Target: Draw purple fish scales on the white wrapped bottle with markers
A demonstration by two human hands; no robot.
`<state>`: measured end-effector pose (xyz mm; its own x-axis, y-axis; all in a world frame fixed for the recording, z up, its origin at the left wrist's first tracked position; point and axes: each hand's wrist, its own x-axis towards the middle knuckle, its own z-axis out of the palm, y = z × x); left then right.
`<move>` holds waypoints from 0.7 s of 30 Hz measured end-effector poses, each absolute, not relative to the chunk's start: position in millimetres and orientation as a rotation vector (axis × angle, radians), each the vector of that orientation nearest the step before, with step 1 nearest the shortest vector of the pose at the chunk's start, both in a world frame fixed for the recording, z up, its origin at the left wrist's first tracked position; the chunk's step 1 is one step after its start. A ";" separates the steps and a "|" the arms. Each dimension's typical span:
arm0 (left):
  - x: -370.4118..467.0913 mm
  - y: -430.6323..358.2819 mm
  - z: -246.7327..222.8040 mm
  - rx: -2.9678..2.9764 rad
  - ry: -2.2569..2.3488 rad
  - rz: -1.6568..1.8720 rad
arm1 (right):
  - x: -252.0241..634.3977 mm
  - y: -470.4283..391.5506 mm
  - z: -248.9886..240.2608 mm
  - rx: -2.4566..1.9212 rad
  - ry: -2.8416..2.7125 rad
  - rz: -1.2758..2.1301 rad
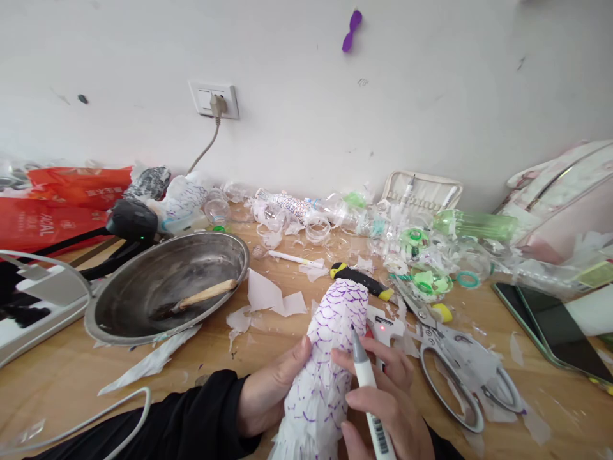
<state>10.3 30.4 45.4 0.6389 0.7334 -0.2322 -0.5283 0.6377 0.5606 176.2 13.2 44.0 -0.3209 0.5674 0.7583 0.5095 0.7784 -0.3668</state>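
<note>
A white paper-covered form [338, 319], marked with rows of purple curved scale lines, points away from me at the lower middle. My left hand [272, 390] grips its left side, thumb along the edge. In my right hand [395, 402] is a white marker [368, 377] with a grey collar, its dark tip at the form's surface on the upper right. The right fingertips also rest against the form. The lower end of the form has frayed paper and runs out of the picture. Just beyond the form lies a black and yellow utility knife [361, 280].
Large scissors [450, 364] lie at right, near a phone [560, 332]. At left stands a metal bowl [167, 287] holding a wooden-handled brush [205, 295], beside a power strip [43, 313]. Cut plastic bottles [474, 225] and paper scraps [271, 294] cover the table's back.
</note>
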 end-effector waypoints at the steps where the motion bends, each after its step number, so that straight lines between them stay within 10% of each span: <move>1: 10.1 30.2 46.0 0.476 0.483 0.765 | 176.8 13.2 43.4 -0.804 -1.989 0.080; 21: 11.7 25.5 47.6 0.490 0.596 0.719 | 196.5 13.7 43.4 -0.681 -2.171 -0.144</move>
<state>11.7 25.5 47.6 0.6030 0.7258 -0.3310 -0.4600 0.6554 0.5991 196.5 13.7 43.4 -0.5036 0.4217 0.7540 0.5177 0.8460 -0.1273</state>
